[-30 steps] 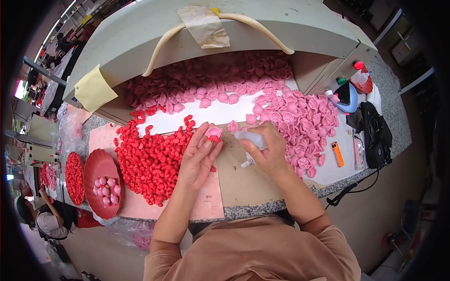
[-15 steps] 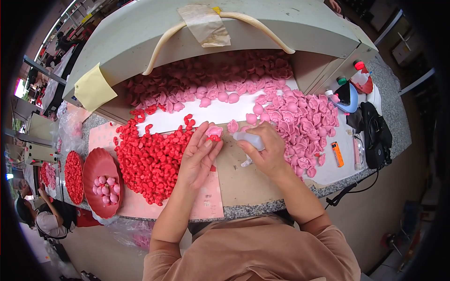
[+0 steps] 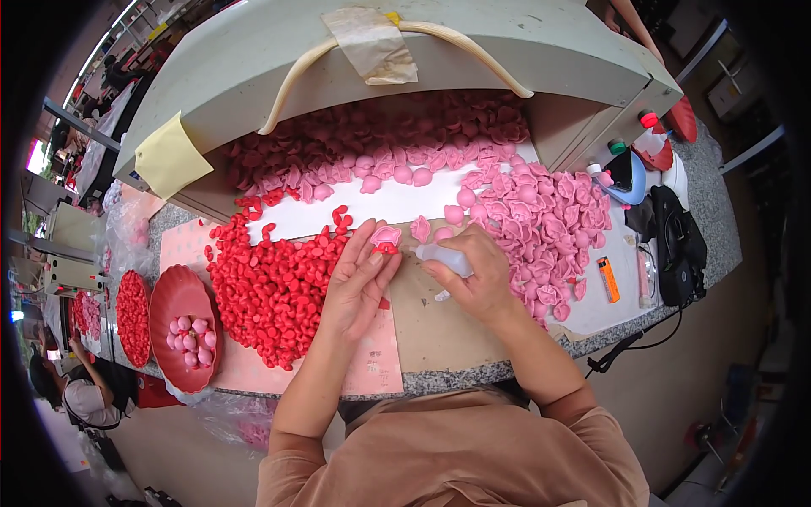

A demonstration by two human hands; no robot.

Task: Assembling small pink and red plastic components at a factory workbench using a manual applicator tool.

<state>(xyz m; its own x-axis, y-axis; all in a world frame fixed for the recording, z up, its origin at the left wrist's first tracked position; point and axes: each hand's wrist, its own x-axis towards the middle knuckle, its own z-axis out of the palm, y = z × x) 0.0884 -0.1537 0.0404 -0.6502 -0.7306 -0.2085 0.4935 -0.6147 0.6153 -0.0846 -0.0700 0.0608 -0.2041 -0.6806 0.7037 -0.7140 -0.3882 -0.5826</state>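
Observation:
Between the fingertips of my left hand is a small pink plastic part with a red plastic part at its lower edge. My right hand wraps round a translucent white squeeze bottle. The bottle's nozzle end points left, close to the pink part but apart from it. A loose pink shell piece lies just beyond the bottle. To the left of my left hand spreads a heap of red parts; right of my right hand is a heap of pink shell pieces.
A grey hooded booth arches over more pink pieces. At left, a red scalloped tray holds pink balls. An orange box, black bag and capped bottles sit at right. Another person's arm reaches in behind the booth.
My right hand has brought the bottle slightly left and lower, tilting it. My left hand stays still. Behind the booth, another person's arm and a red tray have come into view.

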